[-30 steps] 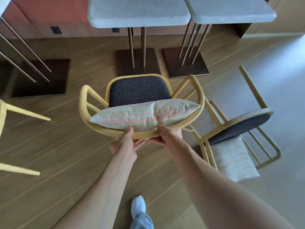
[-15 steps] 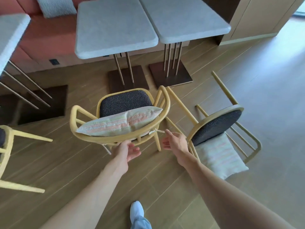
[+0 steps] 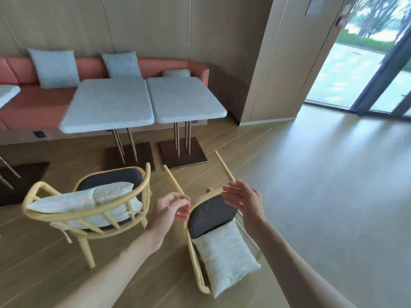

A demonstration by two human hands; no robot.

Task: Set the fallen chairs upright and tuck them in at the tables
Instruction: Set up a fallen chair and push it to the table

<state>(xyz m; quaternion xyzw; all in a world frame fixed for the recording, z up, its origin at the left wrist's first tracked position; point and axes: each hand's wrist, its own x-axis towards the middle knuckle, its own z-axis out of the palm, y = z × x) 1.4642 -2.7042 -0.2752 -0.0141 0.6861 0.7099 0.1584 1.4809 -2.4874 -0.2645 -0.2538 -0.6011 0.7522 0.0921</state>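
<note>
pale yellow wood frames the fallen chair [image 3: 211,221], which lies on its back on the plank floor [image 3: 44,263] right in front of the person, its dark speckled seat tipped up to face the camera and its striped cushion [image 3: 224,256] slumped over the backrest toward the viewer; the long axis runs from the backrest nearest the person out to the two front legs, which point up and away toward the tables; the left hand [image 3: 171,210] hangs loosely curled, gripping nothing, next to the left leg; whether it touches that leg cannot be told; the right hand [image 3: 243,200] is spread flat with straight fingers over the seat's far edge, holding nothing; to do this step well, it seems best to take the frame on both sides, at the seat rim or the armrest loop rather than the thin legs, and pivot the chair forward onto its feet, minding the loose cushion; further left an upright chair [image 3: 89,205] with its own cushion stands short of the grey stone table [image 3: 106,107]; beyond it a second table [image 3: 184,98] and the orange bench [image 3: 33,101].
</note>
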